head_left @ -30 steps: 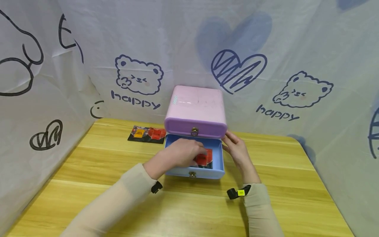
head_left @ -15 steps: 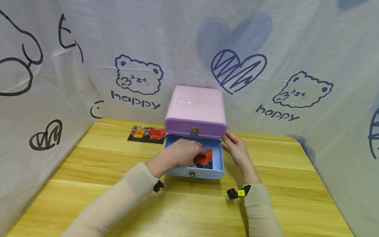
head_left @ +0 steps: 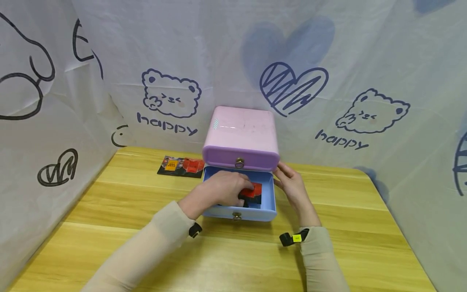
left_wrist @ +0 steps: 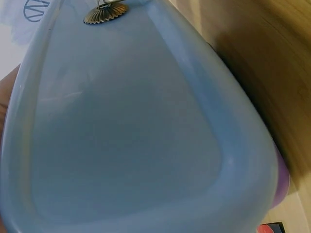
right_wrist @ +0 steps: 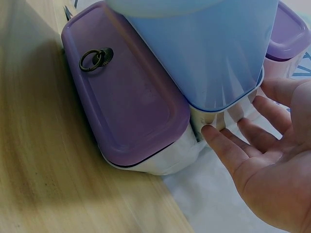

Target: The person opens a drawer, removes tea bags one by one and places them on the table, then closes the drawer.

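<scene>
My left hand [head_left: 225,188] reaches into the pulled-out blue drawer [head_left: 269,196], thumb and fingers gripping a flat red-and-black printed card [head_left: 256,194]. Part of the card is hidden under the hand. In the left wrist view the blue drawer front [left_wrist: 121,121] fills most of the picture. The drawer belongs to a small cabinet with a pink top [head_left: 242,127]. My right hand [head_left: 293,188] rests against the cabinet's right side, and its fingers [right_wrist: 223,145] are extended along the pale wall in the right wrist view.
On the table to the cabinet's left lies a flat dark printed piece [head_left: 180,166] with orange and red patches. A shut purple drawer [head_left: 222,157] sits above the blue one, another purple drawer [right_wrist: 131,102] below. A printed curtain [head_left: 233,61] hangs behind.
The card in the drawer has risen slightly and tipped in my left hand, baring some blue drawer floor near its front edge. My right hand has stayed in place.
</scene>
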Tool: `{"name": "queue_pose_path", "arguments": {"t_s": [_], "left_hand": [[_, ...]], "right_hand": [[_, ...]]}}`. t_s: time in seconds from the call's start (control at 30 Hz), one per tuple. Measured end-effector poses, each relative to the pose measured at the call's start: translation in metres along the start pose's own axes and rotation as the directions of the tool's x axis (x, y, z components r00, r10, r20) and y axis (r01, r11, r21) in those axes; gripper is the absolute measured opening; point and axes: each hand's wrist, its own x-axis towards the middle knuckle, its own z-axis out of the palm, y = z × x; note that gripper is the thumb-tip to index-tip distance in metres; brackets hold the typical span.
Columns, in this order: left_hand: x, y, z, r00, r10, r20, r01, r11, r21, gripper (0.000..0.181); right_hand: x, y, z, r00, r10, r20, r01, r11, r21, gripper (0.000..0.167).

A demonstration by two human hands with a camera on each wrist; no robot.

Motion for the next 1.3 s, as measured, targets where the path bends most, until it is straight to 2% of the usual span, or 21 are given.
{"name": "queue_pose_path", "arguments": {"t_s": [0.2,0.37,0.53,0.93,1.3], "left_hand": [[0.000,-0.004,0.002,0.998,0.026,-0.064,-0.027,0.999,-0.017,0.041],[-0.001,-0.005,0.004,0.995,0.035,-0.092,-0.037,0.999,-0.023,0.037],[-0.002,-0.007,0.005,0.989,0.063,-0.137,-0.064,0.998,-0.002,0.030],[-0.009,-0.008,0.004,0.960,0.114,-0.257,-0.110,0.994,0.028,0.018],[-0.025,-0.006,0.003,0.916,0.147,-0.373,-0.126,0.989,0.079,0.018]], "right_hand": [[0.000,0.000,-0.001,1.000,-0.004,0.004,0.004,1.000,-0.003,0.049],[0.000,0.000,-0.001,1.000,0.001,0.001,-0.001,1.000,-0.013,0.049],[0.000,-0.001,0.000,1.000,0.001,0.002,-0.001,1.000,-0.009,0.050],[0.001,-0.002,0.000,1.000,0.011,-0.003,-0.011,1.000,-0.009,0.049],[0.000,-0.002,0.000,1.000,0.004,-0.005,-0.004,1.000,-0.011,0.050]]}}
